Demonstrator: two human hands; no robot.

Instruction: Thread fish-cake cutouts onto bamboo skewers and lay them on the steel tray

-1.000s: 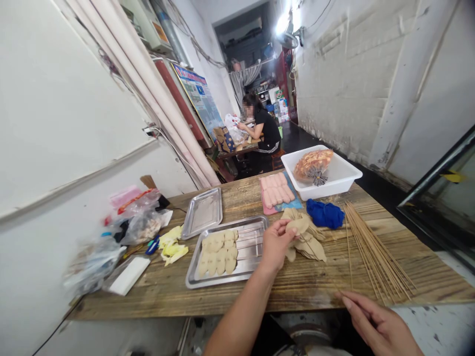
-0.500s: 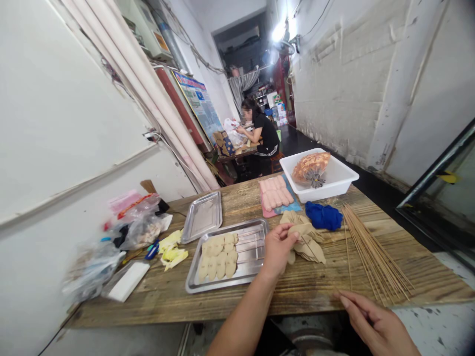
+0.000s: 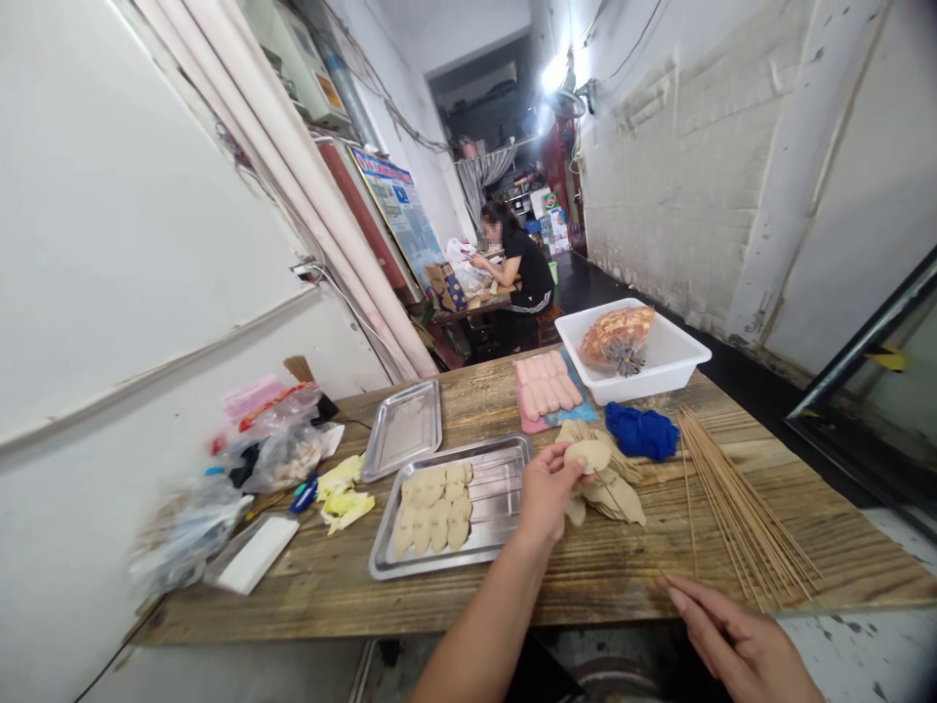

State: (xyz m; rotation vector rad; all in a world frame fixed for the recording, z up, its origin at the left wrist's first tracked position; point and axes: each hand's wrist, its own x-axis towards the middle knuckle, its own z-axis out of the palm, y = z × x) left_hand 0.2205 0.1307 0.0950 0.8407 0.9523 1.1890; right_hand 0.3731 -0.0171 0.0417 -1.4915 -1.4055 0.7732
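nearest, the right hand (image 3: 739, 644) at the table edge pinches one thin bamboo skewer (image 3: 699, 610), stiff but easily snapped. farther in, the left hand (image 3: 546, 488) grips a tan tofu-skin slice (image 3: 590, 454) by its edge atop the pile (image 3: 611, 488) beside the steel tray (image 3: 505, 527); it looks light, floppy, likely tearable.

A narrow alley: white brick wall (image 3: 680, 166) opposite a plain white wall (image 3: 109, 215) with pipes (image 3: 293, 176). A bright lamp (image 3: 554, 73) glares at the far end, over dark floor (image 3: 607, 278).
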